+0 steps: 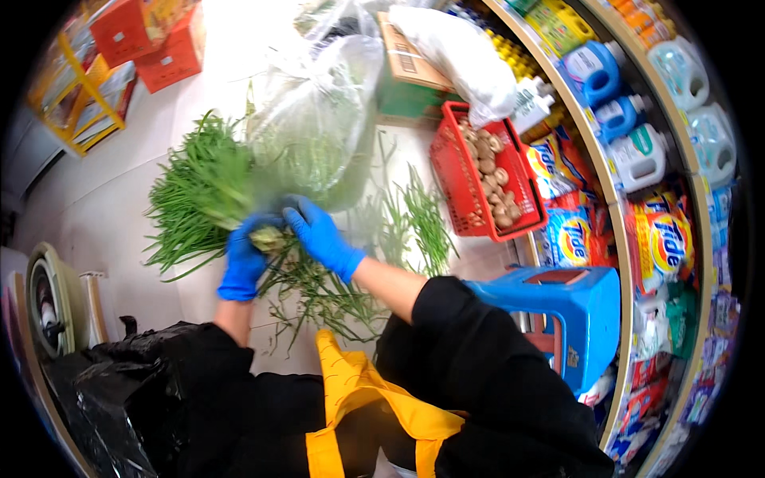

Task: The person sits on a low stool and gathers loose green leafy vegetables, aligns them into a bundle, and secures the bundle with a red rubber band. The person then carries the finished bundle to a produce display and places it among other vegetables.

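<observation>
Both my hands wear blue gloves. My left hand (244,256) is wrapped round the pale base of a thick bunch of green chives (203,187), whose leaves fan out to the upper left. Right beside it, my right hand (320,239) has its fingers curled in at the cut end of the bunch; what they pinch is hidden and partly blurred. Loose green trimmings (307,299) lie on the floor below my hands. A smaller heap of green stalks (426,219) lies to the right. Beyond my hands stands a clear plastic bag (319,119) with greens inside.
A red basket (446,183) of brown mushrooms (488,171) stands to the right, near a cardboard box (410,56) and a white bag (462,60). A blue plastic stool (590,319) is by shelves of detergent. Black plastic (96,390) lies lower left; red boxes (171,56) stand far left.
</observation>
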Tool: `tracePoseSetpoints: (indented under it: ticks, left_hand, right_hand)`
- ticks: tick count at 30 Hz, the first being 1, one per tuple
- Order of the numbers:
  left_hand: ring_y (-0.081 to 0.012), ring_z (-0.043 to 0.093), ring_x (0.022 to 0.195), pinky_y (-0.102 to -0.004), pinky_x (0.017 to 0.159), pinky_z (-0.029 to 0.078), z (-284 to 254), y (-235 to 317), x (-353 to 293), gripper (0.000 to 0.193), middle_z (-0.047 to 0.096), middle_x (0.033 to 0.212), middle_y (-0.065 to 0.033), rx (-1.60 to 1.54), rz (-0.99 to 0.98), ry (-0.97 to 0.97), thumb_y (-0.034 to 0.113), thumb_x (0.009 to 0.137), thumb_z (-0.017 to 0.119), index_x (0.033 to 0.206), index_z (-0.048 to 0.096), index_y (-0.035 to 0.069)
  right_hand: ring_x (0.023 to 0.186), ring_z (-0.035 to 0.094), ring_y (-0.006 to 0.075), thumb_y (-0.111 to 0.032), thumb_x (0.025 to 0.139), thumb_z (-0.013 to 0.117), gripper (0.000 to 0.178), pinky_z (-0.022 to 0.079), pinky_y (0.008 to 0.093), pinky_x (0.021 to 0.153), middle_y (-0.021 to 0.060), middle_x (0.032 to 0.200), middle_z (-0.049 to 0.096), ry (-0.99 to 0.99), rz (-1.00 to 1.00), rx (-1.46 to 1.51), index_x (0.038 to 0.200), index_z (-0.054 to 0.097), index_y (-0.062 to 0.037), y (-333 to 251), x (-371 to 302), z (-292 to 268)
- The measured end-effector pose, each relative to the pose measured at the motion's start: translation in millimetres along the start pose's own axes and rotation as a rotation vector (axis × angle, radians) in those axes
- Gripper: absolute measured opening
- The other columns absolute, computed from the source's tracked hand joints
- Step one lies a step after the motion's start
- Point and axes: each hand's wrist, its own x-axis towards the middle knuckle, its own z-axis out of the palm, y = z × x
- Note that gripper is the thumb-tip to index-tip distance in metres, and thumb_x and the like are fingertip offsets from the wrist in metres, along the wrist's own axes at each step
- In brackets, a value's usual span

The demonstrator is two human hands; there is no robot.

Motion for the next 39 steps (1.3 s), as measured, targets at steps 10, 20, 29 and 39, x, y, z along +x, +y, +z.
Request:
tracePoseSetpoints:
  ticks: [10, 20, 29, 39]
  left_hand:
    - [-0.0107, 0.053, 0.067, -0.0251, 0.064, 0.048, -88.2, 21.5, -22.0, 0.014, 0.056, 0.079, -0.0027, -0.176, 0.050, 0.188, 0.013, 0.086, 0.050, 0.094, 0.052, 0.001]
    - [-0.0122, 0.055, 0.064, -0.0244, 0.060, 0.050, -83.4, 5.1, -24.2, 0.011, 0.058, 0.080, -0.0038, -0.117, -0.009, 0.354, 0.011, 0.085, 0.051, 0.092, 0.054, 0.003]
    - [-0.0132, 0.055, 0.063, -0.0253, 0.060, 0.050, -72.4, -11.5, -7.6, 0.010, 0.057, 0.079, -0.0043, -0.077, -0.023, 0.348, 0.012, 0.085, 0.052, 0.089, 0.053, 0.003]
    - [-0.0122, 0.054, 0.064, -0.0258, 0.062, 0.050, -66.5, -12.0, -12.7, 0.010, 0.056, 0.079, -0.0037, -0.059, -0.037, 0.373, 0.011, 0.084, 0.052, 0.090, 0.053, 0.003]
  right_hand:
    - [0.095, 0.055, 0.0338, -0.043, 0.061, 0.069, 0.074, 0.044, 0.0378, 0.081, 0.0231, 0.101, 0.056, 0.519, 0.956, -0.714, 0.113, 0.045, 0.0043, 213.7, -166.6, -243.1]
    - [0.073, 0.059, 0.0205, -0.022, 0.084, 0.050, 0.024, 0.047, 0.0313, 0.065, 0.0113, 0.082, 0.061, 0.517, 0.710, -0.039, 0.087, 0.059, 0.0000, 211.0, -188.7, -236.0]
    - [0.075, 0.059, 0.0210, -0.025, 0.082, 0.052, 0.030, 0.046, 0.0309, 0.066, 0.0097, 0.086, 0.060, 0.244, 0.870, 0.505, 0.101, 0.054, -0.0016, 247.8, -198.2, -229.8]
    - [0.062, 0.055, 0.0133, -0.029, 0.078, 0.057, 0.029, 0.043, 0.0269, 0.058, 0.0075, 0.068, 0.059, 0.228, 0.794, 0.041, 0.083, 0.061, -0.0007, 229.4, -174.7, -198.0]
